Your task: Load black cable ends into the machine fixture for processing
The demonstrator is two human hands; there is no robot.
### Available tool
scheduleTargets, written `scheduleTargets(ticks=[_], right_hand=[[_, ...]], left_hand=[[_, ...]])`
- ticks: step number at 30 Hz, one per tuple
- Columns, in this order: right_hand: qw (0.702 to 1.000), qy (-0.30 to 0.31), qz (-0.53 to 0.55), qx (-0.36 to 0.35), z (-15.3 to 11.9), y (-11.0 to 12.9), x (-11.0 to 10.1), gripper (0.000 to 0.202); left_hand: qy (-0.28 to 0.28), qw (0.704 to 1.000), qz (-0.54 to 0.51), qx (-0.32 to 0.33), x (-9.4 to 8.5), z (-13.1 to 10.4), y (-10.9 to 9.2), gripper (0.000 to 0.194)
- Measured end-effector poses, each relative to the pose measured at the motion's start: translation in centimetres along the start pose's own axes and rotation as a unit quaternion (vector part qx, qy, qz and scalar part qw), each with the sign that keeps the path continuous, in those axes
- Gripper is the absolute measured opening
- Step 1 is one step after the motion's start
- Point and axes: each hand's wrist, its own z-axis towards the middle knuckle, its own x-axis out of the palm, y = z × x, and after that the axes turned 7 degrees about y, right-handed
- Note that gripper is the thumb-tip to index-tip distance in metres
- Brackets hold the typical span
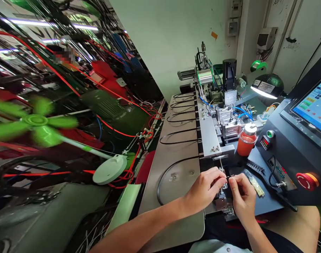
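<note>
My left hand is closed, its thumb and fingertips pinched together over the small metal fixture at the near end of the machine. Close beside it, my right hand also pinches, fingertips almost meeting the left ones. Whatever lies between the fingers is too small or hidden to make out. A black cable curves over the metal table and passes behind my left forearm. Further back, several similar cable loops lie with their ends in the machine's rail.
A jar of orange-red liquid stands right of the rail. A black brush lies near my right hand. The control box carries a red stop button and a screen. To the left, a green fan stands before machinery.
</note>
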Motion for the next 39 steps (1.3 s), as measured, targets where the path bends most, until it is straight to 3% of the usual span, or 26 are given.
scheduleTargets(ticks=[2, 8, 15, 26, 33, 39], right_hand=[[0.999, 0.027, -0.011, 0.018, 0.4, -0.2, -1.0, 0.028], [0.998, -0.025, -0.039, 0.042, 1.2, -1.0, -3.0, 0.029], [0.997, -0.011, -0.045, 0.055, 1.2, -1.3, -3.0, 0.031], [0.996, 0.014, -0.055, 0.065, 1.5, -2.1, -3.1, 0.030], [0.986, 0.148, -0.045, 0.066, 2.9, -2.2, -2.1, 0.033], [0.982, 0.172, -0.071, 0.042, 3.8, -2.4, -0.5, 0.032]], left_hand=[[-0.005, 0.999, 0.045, -0.011, -0.4, 0.3, 0.6, 0.025], [0.040, 0.988, 0.120, -0.093, -1.1, 1.4, 2.1, 0.033], [0.050, 0.981, 0.161, -0.099, -0.4, 1.6, 2.1, 0.035], [0.068, 0.980, 0.152, -0.108, -1.0, 1.8, 1.9, 0.031], [0.051, 0.981, 0.158, -0.105, -0.5, 2.2, 2.0, 0.029], [0.053, 0.978, 0.175, -0.102, -0.4, 2.2, 1.9, 0.028]])
